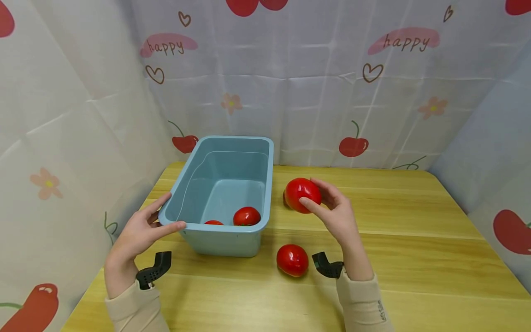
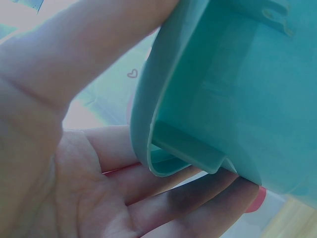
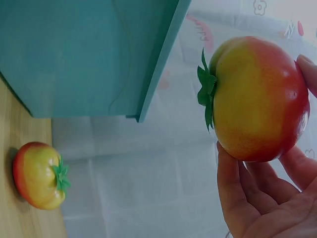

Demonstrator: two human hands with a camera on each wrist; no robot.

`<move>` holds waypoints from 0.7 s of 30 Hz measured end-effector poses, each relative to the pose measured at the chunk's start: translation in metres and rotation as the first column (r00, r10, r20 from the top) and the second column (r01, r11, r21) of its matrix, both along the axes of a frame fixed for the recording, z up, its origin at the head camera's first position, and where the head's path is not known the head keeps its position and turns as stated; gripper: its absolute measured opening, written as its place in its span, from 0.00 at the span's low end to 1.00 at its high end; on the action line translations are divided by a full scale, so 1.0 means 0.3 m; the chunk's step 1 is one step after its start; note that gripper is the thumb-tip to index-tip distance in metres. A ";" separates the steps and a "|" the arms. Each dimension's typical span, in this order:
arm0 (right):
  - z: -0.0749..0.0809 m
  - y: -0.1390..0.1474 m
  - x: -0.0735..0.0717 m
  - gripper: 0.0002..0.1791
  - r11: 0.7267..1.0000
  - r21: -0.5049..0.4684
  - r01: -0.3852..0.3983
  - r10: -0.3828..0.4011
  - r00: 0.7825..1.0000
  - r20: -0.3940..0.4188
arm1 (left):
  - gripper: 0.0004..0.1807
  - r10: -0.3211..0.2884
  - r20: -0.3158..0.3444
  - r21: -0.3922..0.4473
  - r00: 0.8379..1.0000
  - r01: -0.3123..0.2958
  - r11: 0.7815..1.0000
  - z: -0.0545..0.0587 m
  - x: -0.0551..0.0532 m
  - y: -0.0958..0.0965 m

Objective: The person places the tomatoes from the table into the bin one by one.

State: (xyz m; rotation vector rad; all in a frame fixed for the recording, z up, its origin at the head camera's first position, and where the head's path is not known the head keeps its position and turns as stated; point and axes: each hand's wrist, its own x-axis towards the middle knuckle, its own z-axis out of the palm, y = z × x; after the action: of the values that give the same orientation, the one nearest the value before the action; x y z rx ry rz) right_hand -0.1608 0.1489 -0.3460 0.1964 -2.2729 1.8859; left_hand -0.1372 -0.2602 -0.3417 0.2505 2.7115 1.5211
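My right hand (image 1: 338, 214) holds a glossy red tomato (image 1: 302, 195) between thumb and fingers, raised over the table to the right of a light blue plastic bin (image 1: 226, 240). The right wrist view shows this tomato's yellowish side and green leafy top (image 3: 205, 91). At the bin's near left corner my left hand (image 1: 134, 235) grips the rim, thumb along the top edge and fingers around the outer side (image 2: 188, 198). Inside the bin lie two tomatoes, one in plain sight (image 1: 246, 216) and one mostly hidden by the near wall (image 1: 214, 222).
Another red tomato (image 1: 292, 260) lies on the wooden table (image 1: 415, 258) in front of the right hand. A further tomato (image 3: 39, 176) sits behind the held one, mostly hidden in the head view. White cherry-print curtains (image 1: 307, 101) enclose the back and sides.
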 end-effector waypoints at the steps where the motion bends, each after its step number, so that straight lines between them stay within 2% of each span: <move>1: 0.002 -0.004 0.003 0.29 1.000 -0.010 0.001 -0.001 1.000 -0.011 | 0.46 0.000 -0.001 -0.001 1.000 0.000 1.000 0.000 0.000 0.000; 9: 0.004 -0.057 0.016 0.28 0.996 -0.080 -0.047 0.037 0.992 -0.121 | 0.46 -0.001 -0.005 -0.003 1.000 0.001 1.000 0.000 0.000 -0.001; 21: -0.002 -0.132 0.026 0.29 0.988 -0.120 -0.096 0.074 0.982 -0.171 | 0.46 0.003 -0.007 0.010 1.000 -0.003 1.000 -0.002 0.001 -0.001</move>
State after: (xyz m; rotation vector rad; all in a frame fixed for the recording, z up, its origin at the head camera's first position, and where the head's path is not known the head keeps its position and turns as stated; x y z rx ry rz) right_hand -0.1529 0.1094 -0.3467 0.4221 -2.0583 1.9687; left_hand -0.1367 -0.2605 -0.3422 0.2526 2.7116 1.5379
